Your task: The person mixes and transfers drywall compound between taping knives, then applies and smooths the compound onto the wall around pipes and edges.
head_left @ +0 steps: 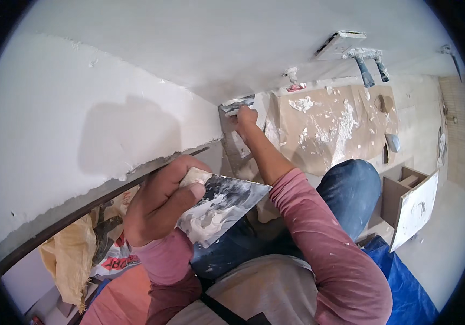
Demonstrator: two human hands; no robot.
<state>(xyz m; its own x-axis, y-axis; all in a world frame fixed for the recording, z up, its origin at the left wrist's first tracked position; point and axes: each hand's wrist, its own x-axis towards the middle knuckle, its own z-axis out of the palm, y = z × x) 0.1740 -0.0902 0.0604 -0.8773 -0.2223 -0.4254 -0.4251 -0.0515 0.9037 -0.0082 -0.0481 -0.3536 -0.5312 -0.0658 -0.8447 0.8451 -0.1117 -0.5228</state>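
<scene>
My left hand is wrapped around the pale, crusted grip of a broad, flat putty blade. A soft heap of white putty lies on the blade's lower part, and dried smears cover the rest. Further away, my right hand is closed around a putty knife, whose handle is mostly hidden by the fingers. That knife is low in the corner where the white walls come down to the floor. I cannot tell whether its edge touches the wall.
A brown sheet spattered with putty covers the floor ahead. Blue-handled tools sit by the right wall below a switch plate. A small wooden stool stands right, near a blue tarp. Sacks lie left, below a dark ledge.
</scene>
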